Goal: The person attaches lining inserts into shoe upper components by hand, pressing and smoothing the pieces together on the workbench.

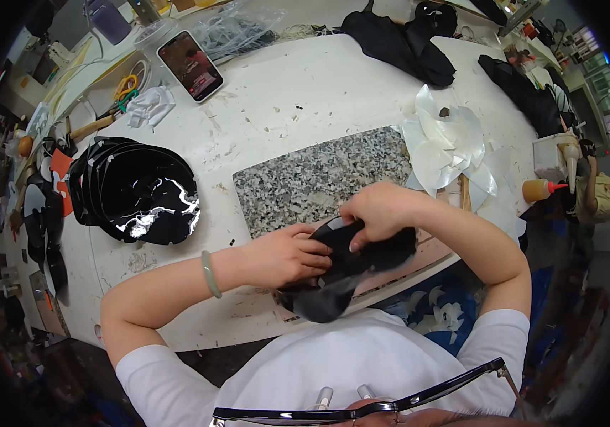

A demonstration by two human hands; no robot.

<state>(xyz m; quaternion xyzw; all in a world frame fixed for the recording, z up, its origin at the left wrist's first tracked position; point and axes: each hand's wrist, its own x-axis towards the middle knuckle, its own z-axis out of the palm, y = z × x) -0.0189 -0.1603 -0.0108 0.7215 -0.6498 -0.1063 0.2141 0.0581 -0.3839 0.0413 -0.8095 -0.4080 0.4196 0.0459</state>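
Note:
A dark, glossy black curved piece (333, 285) lies at the table's near edge, partly over the speckled granite slab (319, 174); it may be a shoe upper, but its kind is not certain. My left hand (283, 256), a pale green bangle on its wrist, grips the piece from the left with its fingers bent over it. From above, my right hand (379, 213) pinches the piece's upper edge between thumb and fingers. The parts under both hands are hidden. At the left, a nested stack of glossy black curved pieces (137, 192) rests on the table.
Pearly white cut sheets (451, 142) lie heaped right of the slab. A bottle with a red tip (541, 189) stands farther right. A phone (191, 66) leans at the back left, near a crumpled white cloth (150, 107) and a hammer (93, 127). Black cloth (401, 46) lies at the back.

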